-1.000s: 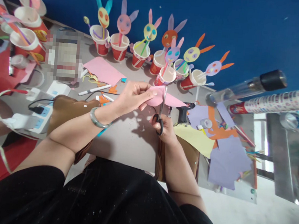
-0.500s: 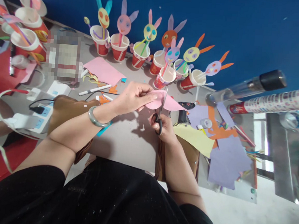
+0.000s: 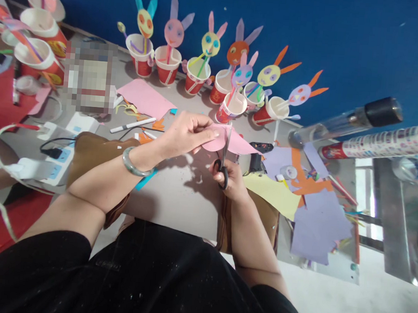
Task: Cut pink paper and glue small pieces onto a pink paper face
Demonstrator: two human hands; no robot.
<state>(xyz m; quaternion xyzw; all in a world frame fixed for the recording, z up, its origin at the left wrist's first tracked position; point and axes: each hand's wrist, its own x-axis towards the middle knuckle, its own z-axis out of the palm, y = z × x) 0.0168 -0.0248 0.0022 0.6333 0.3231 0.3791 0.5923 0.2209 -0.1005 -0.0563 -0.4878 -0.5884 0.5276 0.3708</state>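
Observation:
My left hand (image 3: pixel 192 135) pinches a piece of pink paper (image 3: pixel 244 145) between thumb and fingers, above the grey table (image 3: pixel 180 197). In my right hand (image 3: pixel 231 180) is a pair of scissors (image 3: pixel 223 165) with black handles, fingers through the loops. The blades point away from me and cross the pink paper, just right of my left fingertips. A pointed part of the paper sticks out to the right of the blades. Behind my hands stands a red and white paper cup (image 3: pixel 230 109) holding a purple paper rabbit head (image 3: pixel 242 75).
More cups with rabbit heads (image 3: pixel 173 33) line the blue wall (image 3: pixel 313 29). A pink sheet (image 3: pixel 146 98) and a white marker (image 3: pixel 133 125) lie to the left, beside a power strip (image 3: pixel 58 164). Yellow paper (image 3: pixel 274 193) and purple paper (image 3: pixel 319 228) lie on the right. Stacked cups (image 3: pixel 387 141) stick out further right.
The scissor blades have shifted very slightly left across the pink paper and look nearer together. My left hand keeps its pinch, and the things on the table stay where they were.

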